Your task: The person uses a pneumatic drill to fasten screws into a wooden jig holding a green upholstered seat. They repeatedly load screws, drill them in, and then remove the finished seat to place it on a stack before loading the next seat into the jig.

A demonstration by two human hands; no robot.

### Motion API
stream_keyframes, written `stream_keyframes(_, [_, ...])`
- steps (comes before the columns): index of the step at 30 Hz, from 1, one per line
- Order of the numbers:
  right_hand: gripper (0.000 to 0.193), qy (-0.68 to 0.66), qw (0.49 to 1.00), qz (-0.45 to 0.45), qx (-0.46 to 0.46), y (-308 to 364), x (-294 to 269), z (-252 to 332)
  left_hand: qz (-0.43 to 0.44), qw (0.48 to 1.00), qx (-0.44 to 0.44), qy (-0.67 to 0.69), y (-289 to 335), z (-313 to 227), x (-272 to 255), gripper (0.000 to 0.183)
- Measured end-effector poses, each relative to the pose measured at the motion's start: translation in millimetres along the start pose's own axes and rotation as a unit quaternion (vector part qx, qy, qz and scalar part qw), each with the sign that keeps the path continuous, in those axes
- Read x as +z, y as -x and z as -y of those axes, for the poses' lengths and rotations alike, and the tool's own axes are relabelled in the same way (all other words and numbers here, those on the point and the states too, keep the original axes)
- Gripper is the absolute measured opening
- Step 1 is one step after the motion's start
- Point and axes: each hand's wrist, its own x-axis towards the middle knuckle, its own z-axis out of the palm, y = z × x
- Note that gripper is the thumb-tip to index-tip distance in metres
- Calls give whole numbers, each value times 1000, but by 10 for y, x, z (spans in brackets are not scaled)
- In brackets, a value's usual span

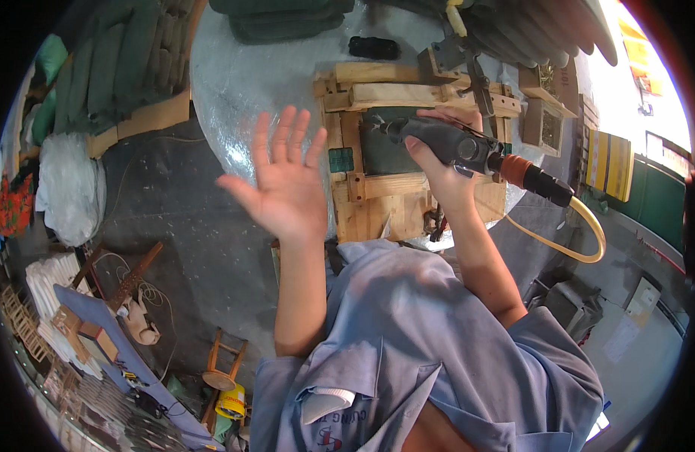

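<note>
My left hand [289, 184] is raised with its palm turned up and its fingers spread, holding nothing, just left of a wooden frame jig [374, 215]. In my right hand [442, 172] is a dark pneumatic drill [460, 145], its chuck pointing left over the jig. An orange and black coupling [532, 177] joins the drill to a yellow air hose [600, 237], which loops down on the right. Under the drill, a dark green panel [385, 157] lies inside the wooden frame. A metal clamp [479, 87] stands at the jig's far right corner.
Small wooden bins [543, 124] sit right of the jig. A black object [374, 48] lies beyond it on the plastic-covered surface [280, 75]. Stacked dark green cushion-like pieces [106, 75] stand at far left. A wooden stool [225, 361] and yellow bucket [231, 403] are lower left.
</note>
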Motion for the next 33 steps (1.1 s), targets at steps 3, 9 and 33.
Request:
stream_keyframes(3, [54, 18, 1000, 5, -12, -13, 35, 32, -9, 977, -117, 181, -146, 297, -516, 104])
stream_keyframes(9, [55, 10, 1000, 4, -19, -6, 40, 1, 140, 923, -170, 315, -178, 511, -816, 104])
stream_keyframes(33, [53, 38, 998, 19, -37, -58, 90, -99, -128, 912, -55, -386, -270, 919, -1188, 55])
